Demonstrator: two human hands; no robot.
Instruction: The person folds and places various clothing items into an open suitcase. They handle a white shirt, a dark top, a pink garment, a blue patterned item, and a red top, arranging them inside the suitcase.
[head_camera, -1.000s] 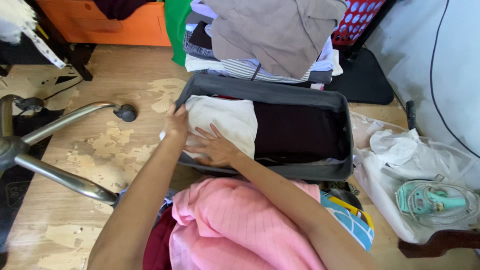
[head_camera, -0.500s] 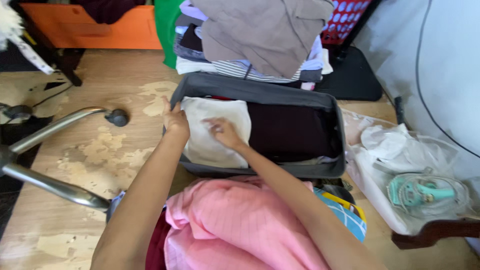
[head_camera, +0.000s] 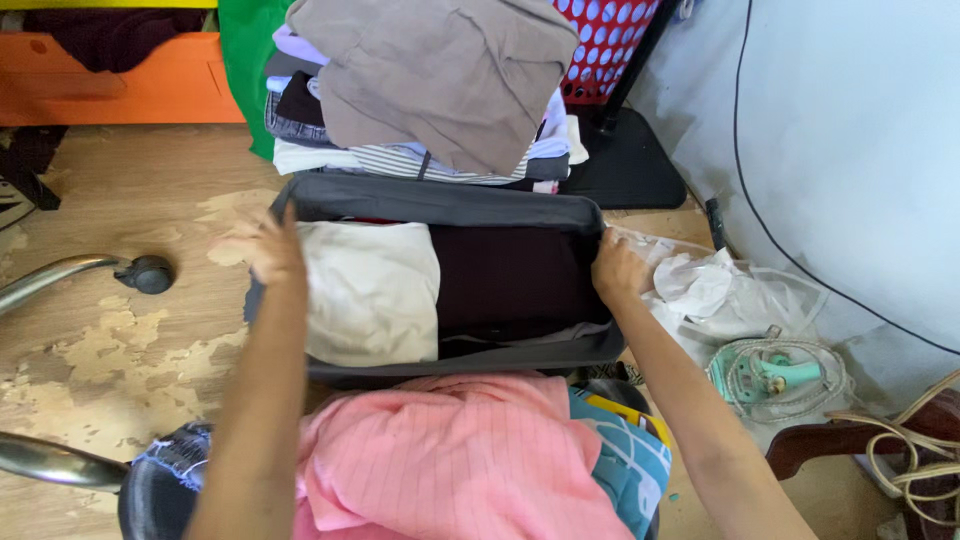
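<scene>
Since the earlier frames the right hand (head_camera: 618, 268) has left the white folded garment (head_camera: 372, 290) and gone across to the far end of the grey fabric bin (head_camera: 440, 203), while the left hand (head_camera: 266, 246) has stayed at the opposite end. The two hands now sit one at each short side of the bin. The right hand is closed over the right rim, fingers curled on the fabric edge. The left hand is blurred with fingers spread against the left rim; whether it actually clasps the edge cannot be told.

Between the two hands the bin lies on the wooden floor (head_camera: 130, 300) and holds two folded pieces side by side: the white one nearest the left hand and one dark maroon garment (head_camera: 505, 280) nearest the right hand. A sliver of red cloth shows behind the white piece.

Beyond the hands, touching the bin's far wall, stands one stack of folded clothes (head_camera: 430, 90), topped by a taupe piece, with striped, white and dark layers under it. Below the hands, toward the person, lies one pink garment (head_camera: 450, 460) with one teal patterned bag (head_camera: 620, 455) beside it.

Just outside the right hand is one crumpled clear plastic bag (head_camera: 720, 295), and past it one mint-green iron (head_camera: 775, 375) wrapped in its cord. Out past the left hand, one chair caster (head_camera: 148, 273) and two chrome chair legs show.
</scene>
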